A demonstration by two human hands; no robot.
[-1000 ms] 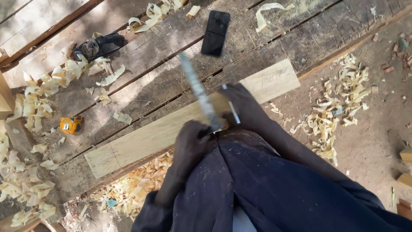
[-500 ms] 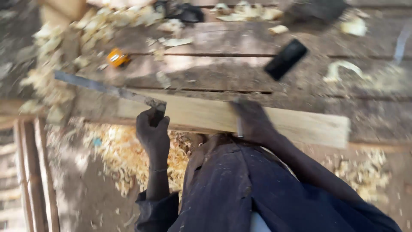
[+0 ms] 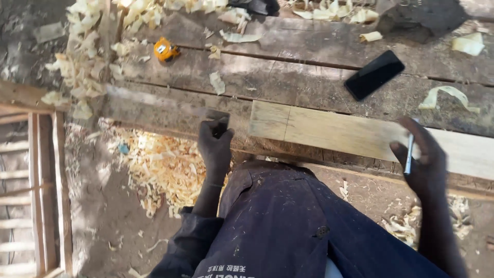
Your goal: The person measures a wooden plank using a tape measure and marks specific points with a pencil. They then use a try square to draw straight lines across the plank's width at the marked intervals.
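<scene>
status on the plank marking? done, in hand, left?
Done: plank lies on the bench with a pencil line across near its left end. In hand: left hand holds a square off the plank; right hand holds a pen. Left: no cut visible.

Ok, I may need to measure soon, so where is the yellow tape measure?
The yellow tape measure lies on the dark bench planks at upper left, among wood shavings, beyond the left hand.

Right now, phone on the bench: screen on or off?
Off, as far as it shows. The phone lies flat on the workbench with a uniformly black face, no lit content visible.
</scene>
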